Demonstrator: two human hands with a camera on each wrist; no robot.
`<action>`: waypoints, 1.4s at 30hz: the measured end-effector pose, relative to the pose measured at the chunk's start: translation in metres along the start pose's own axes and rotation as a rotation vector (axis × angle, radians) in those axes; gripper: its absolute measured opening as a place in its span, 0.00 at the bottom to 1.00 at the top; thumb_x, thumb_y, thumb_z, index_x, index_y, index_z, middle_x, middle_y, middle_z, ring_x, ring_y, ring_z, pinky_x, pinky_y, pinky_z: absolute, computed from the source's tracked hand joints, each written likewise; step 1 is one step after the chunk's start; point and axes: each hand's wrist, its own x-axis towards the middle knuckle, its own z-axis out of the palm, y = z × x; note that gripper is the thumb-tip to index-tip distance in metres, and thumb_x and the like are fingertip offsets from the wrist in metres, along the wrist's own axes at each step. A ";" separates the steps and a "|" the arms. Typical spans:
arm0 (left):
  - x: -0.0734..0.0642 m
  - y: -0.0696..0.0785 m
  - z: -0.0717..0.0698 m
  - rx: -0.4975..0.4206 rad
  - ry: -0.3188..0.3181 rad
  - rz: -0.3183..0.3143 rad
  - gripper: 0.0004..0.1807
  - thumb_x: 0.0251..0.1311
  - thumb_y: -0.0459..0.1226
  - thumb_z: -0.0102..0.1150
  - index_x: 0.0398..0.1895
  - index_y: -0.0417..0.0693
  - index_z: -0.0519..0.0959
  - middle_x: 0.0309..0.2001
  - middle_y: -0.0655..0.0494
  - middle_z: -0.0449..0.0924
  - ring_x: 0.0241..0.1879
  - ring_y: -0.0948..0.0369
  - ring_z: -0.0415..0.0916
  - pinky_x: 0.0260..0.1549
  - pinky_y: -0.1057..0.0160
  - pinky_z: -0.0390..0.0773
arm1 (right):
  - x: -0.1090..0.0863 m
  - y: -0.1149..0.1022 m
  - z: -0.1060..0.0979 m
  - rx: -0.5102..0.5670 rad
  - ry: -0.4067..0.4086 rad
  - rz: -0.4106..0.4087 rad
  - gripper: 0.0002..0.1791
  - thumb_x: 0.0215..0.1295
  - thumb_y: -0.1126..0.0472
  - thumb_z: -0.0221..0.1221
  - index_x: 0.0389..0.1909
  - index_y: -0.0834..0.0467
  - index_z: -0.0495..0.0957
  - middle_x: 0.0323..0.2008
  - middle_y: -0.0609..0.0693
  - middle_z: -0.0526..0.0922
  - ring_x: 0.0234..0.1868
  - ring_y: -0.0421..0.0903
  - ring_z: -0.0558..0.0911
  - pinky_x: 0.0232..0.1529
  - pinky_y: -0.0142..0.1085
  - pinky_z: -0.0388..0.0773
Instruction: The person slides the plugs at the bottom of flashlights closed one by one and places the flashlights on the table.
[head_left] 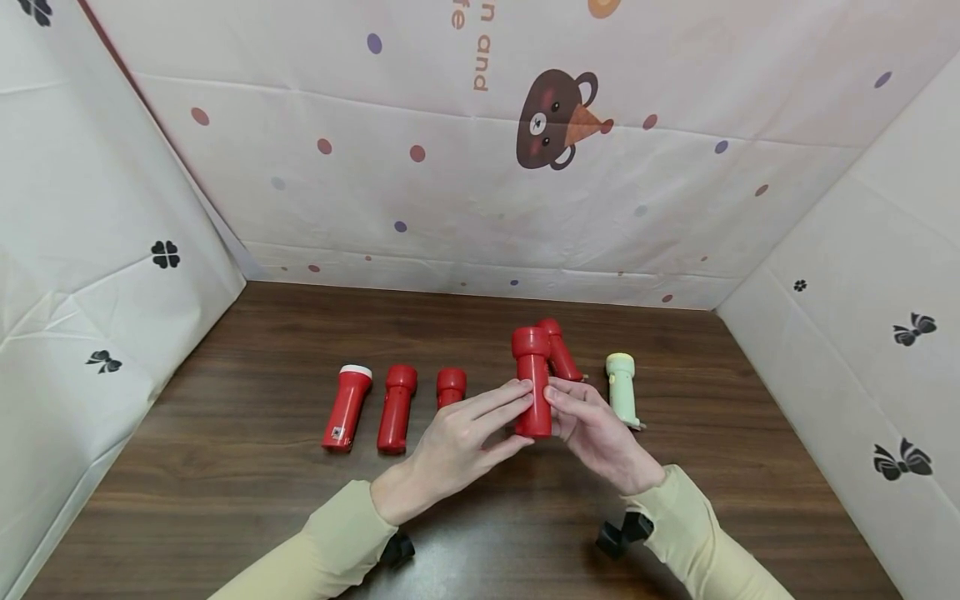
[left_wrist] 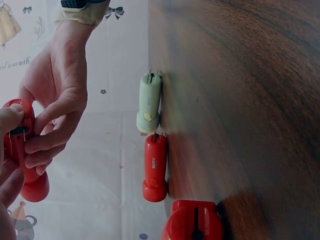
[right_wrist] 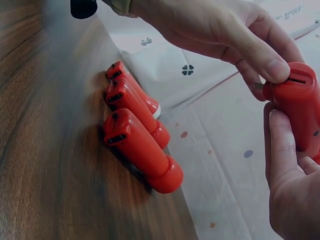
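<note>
Between both hands a red flashlight [head_left: 532,367] is held upright in the head view, its wide head away from the person. My left hand [head_left: 457,433] holds it near the base, fingers along its side and thumb at the end. From the other side my right hand [head_left: 596,433] grips the body, thumb on its edge and fingers curled behind. Thin metal prongs stick out beside a dark recess on the held flashlight [left_wrist: 31,165] in the left wrist view. In the right wrist view, a thumb presses by the slotted base end of the flashlight [right_wrist: 300,105].
Left of the hands lie a red flashlight with a white rim [head_left: 348,408] and two plain red flashlights, one [head_left: 397,408] beside another [head_left: 451,385] partly hidden. Behind the held one lies another red flashlight [head_left: 561,350]; a pale green flashlight [head_left: 621,387] with prongs out is farther right.
</note>
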 end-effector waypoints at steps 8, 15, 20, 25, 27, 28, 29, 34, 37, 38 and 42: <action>0.002 0.002 -0.001 -0.002 -0.001 -0.007 0.32 0.51 0.40 0.83 0.61 0.45 0.85 0.61 0.50 0.87 0.61 0.57 0.87 0.58 0.64 0.85 | -0.001 0.001 0.003 0.049 0.005 -0.003 0.19 0.84 0.63 0.41 0.63 0.53 0.78 0.55 0.43 0.89 0.52 0.38 0.90 0.55 0.30 0.87; 0.003 0.001 0.000 0.013 0.035 0.031 0.32 0.50 0.42 0.83 0.60 0.43 0.85 0.60 0.50 0.88 0.59 0.57 0.88 0.56 0.65 0.86 | -0.001 0.003 0.003 0.078 -0.022 -0.021 0.20 0.84 0.64 0.40 0.63 0.53 0.78 0.55 0.44 0.89 0.52 0.38 0.90 0.56 0.30 0.86; 0.005 0.000 0.001 0.029 0.067 0.061 0.32 0.49 0.41 0.84 0.60 0.43 0.85 0.58 0.50 0.89 0.57 0.57 0.89 0.55 0.65 0.87 | 0.000 0.004 0.002 0.103 -0.053 -0.044 0.20 0.84 0.65 0.40 0.64 0.55 0.77 0.56 0.45 0.88 0.53 0.39 0.89 0.58 0.30 0.86; 0.006 0.001 0.001 0.028 0.074 0.060 0.32 0.50 0.41 0.83 0.60 0.42 0.85 0.58 0.50 0.89 0.57 0.56 0.89 0.55 0.64 0.87 | -0.001 0.003 0.003 0.112 -0.047 -0.044 0.19 0.84 0.65 0.41 0.63 0.55 0.78 0.55 0.45 0.89 0.53 0.39 0.90 0.57 0.30 0.86; 0.006 0.001 0.001 0.027 0.075 0.058 0.32 0.50 0.41 0.84 0.60 0.42 0.85 0.58 0.49 0.89 0.57 0.56 0.89 0.55 0.64 0.87 | -0.001 0.003 0.003 0.114 -0.043 -0.041 0.20 0.84 0.65 0.41 0.63 0.55 0.78 0.55 0.45 0.89 0.52 0.39 0.90 0.57 0.30 0.87; 0.006 0.002 0.001 0.026 0.075 0.055 0.33 0.49 0.41 0.84 0.60 0.42 0.85 0.58 0.50 0.89 0.57 0.56 0.89 0.55 0.64 0.87 | -0.001 0.003 0.003 0.116 -0.040 -0.040 0.20 0.84 0.65 0.41 0.63 0.55 0.78 0.55 0.45 0.89 0.52 0.39 0.90 0.57 0.31 0.87; 0.006 0.002 0.001 0.026 0.075 0.052 0.33 0.49 0.41 0.84 0.60 0.42 0.85 0.58 0.50 0.89 0.57 0.56 0.89 0.55 0.64 0.87 | -0.001 0.003 0.003 0.117 -0.039 -0.039 0.20 0.84 0.65 0.41 0.63 0.55 0.78 0.55 0.45 0.89 0.52 0.39 0.90 0.57 0.31 0.87; 0.006 0.003 0.000 0.022 0.065 0.031 0.33 0.49 0.42 0.84 0.60 0.43 0.85 0.58 0.50 0.89 0.58 0.56 0.88 0.56 0.64 0.86 | -0.001 0.002 0.004 0.120 -0.036 -0.037 0.19 0.84 0.64 0.41 0.63 0.54 0.78 0.55 0.45 0.89 0.53 0.39 0.90 0.57 0.31 0.86; 0.007 0.003 0.001 0.023 0.065 0.029 0.32 0.49 0.42 0.84 0.59 0.43 0.85 0.58 0.50 0.89 0.58 0.57 0.88 0.56 0.65 0.86 | -0.001 0.002 0.005 0.122 -0.030 -0.038 0.19 0.84 0.64 0.41 0.63 0.54 0.78 0.55 0.45 0.89 0.53 0.39 0.90 0.58 0.31 0.86; 0.007 0.003 0.001 0.025 0.068 0.031 0.32 0.49 0.42 0.84 0.59 0.43 0.85 0.58 0.50 0.89 0.58 0.57 0.89 0.56 0.65 0.86 | -0.001 0.002 0.005 0.121 -0.029 -0.040 0.20 0.84 0.64 0.41 0.63 0.54 0.78 0.55 0.45 0.89 0.53 0.39 0.90 0.58 0.31 0.86; 0.007 0.003 0.001 0.033 0.076 0.037 0.33 0.48 0.42 0.85 0.59 0.42 0.85 0.58 0.50 0.89 0.57 0.57 0.89 0.55 0.65 0.87 | -0.001 0.002 0.005 0.118 -0.026 -0.041 0.19 0.84 0.64 0.42 0.63 0.54 0.78 0.55 0.45 0.89 0.53 0.39 0.90 0.58 0.31 0.86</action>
